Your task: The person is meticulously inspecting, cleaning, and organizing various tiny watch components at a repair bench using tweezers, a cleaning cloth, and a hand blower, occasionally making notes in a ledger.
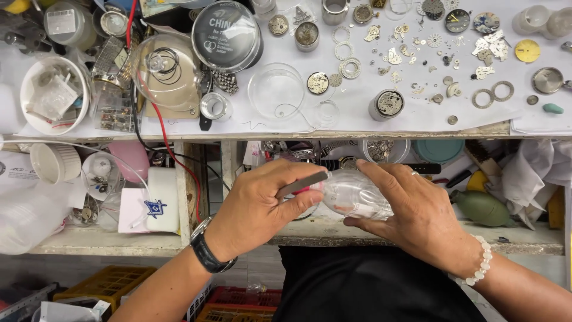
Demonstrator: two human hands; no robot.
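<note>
My left hand (262, 206) grips a thin grey metal tool (302, 184), perhaps tweezers, its tip pointing right at the mouth of a small clear plastic bottle (353, 195). My right hand (417, 214) is wrapped around that bottle, holding it on its side above the open drawer's front edge. A black watch sits on my left wrist and a white bead bracelet on my right. What is inside the bottle is unclear; a reddish spot shows through it.
A white work surface (417, 119) above carries several watch movements, gears, dials, rings, clear glass domes (275, 90) and small tins. The open drawer (381, 229) holds a green rubber blower (481, 207), a teal lid and brushes. White bowls (55, 162) and red and black cables lie at left.
</note>
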